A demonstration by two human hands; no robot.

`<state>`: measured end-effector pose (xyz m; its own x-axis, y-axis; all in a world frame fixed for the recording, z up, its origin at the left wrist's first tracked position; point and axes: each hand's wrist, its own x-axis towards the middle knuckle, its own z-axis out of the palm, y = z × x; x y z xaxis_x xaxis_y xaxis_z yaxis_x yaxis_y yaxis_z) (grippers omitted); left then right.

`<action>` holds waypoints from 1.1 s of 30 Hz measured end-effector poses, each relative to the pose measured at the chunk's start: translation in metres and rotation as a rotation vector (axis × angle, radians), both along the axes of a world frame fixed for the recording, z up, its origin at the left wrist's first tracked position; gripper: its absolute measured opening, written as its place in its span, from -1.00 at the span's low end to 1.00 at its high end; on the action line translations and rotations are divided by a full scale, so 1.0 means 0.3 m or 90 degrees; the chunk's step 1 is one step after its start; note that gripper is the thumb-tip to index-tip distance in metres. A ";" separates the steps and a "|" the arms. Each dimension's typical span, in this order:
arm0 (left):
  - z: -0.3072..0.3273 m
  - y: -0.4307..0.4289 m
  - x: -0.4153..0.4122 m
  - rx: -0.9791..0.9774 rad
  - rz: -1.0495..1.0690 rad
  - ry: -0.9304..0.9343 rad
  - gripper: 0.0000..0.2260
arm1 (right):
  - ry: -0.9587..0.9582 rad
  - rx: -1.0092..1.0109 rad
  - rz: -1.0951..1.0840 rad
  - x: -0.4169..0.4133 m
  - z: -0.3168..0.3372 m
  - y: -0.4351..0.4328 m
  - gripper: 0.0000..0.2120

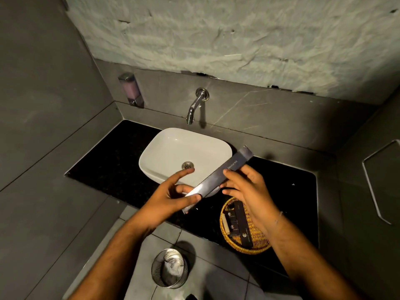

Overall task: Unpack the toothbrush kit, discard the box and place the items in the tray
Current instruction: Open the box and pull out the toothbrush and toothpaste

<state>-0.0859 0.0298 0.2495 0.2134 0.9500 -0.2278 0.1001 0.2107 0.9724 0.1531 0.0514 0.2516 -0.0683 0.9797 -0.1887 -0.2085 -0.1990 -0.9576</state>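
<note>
A long dark toothbrush kit box (225, 173) with pale lettering slants over the front of the white sink (171, 148). My left hand (173, 195) pinches its lower end between thumb and fingers, the index finger stretched out. My right hand (249, 191) grips the middle of the box from the right side. Its far end flap sticks up toward the wall. Below my right hand, a round wicker tray (227, 234) sits on the black counter and holds several small dark boxes. What is inside the kit box is hidden.
A wire-mesh waste bin (170, 270) with crumpled paper stands on the tiled floor under the counter edge. A chrome tap (195, 105) juts from the back wall over the sink. A soap dispenser (131, 89) hangs on the wall to the left.
</note>
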 end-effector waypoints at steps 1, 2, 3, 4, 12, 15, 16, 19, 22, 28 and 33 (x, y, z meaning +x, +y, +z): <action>0.018 -0.004 -0.018 0.000 0.002 -0.004 -0.39 | 0.037 -0.027 -0.005 0.007 -0.005 -0.001 -0.76; 0.031 -0.007 -0.034 0.000 0.004 -0.001 -0.44 | 0.075 -0.053 -0.011 0.010 -0.008 -0.003 -0.74; 0.044 -0.010 -0.050 0.003 0.004 0.009 -0.51 | 0.107 -0.078 -0.015 0.013 -0.011 -0.002 -0.70; 0.054 -0.009 -0.064 0.009 0.005 0.026 -0.59 | 0.130 -0.100 -0.018 0.015 -0.013 -0.001 -0.66; 0.139 0.003 -0.138 0.078 0.077 0.083 -0.66 | 0.208 -0.162 -0.024 0.017 -0.029 -0.015 -0.70; 0.187 0.009 -0.119 0.094 0.128 -0.049 -0.52 | 0.280 -0.211 -0.029 -0.011 -0.053 -0.043 -0.73; 0.202 0.007 -0.106 0.099 0.136 -0.083 -0.50 | 0.307 -0.231 -0.031 -0.025 -0.060 -0.053 -0.75; 0.231 0.000 -0.059 0.147 0.134 -0.073 -0.48 | 0.382 -0.293 -0.023 -0.062 -0.080 -0.078 -0.76; 0.242 0.007 -0.016 0.203 0.110 -0.057 -0.52 | 0.476 -0.360 -0.034 -0.086 -0.105 -0.091 -0.67; 0.241 0.027 0.009 0.222 0.086 -0.047 -0.54 | 0.528 -0.397 -0.061 -0.087 -0.142 -0.098 -0.57; 0.232 0.040 -0.017 0.217 0.150 -0.046 -0.58 | 0.474 -0.403 -0.014 -0.059 -0.159 -0.114 -0.58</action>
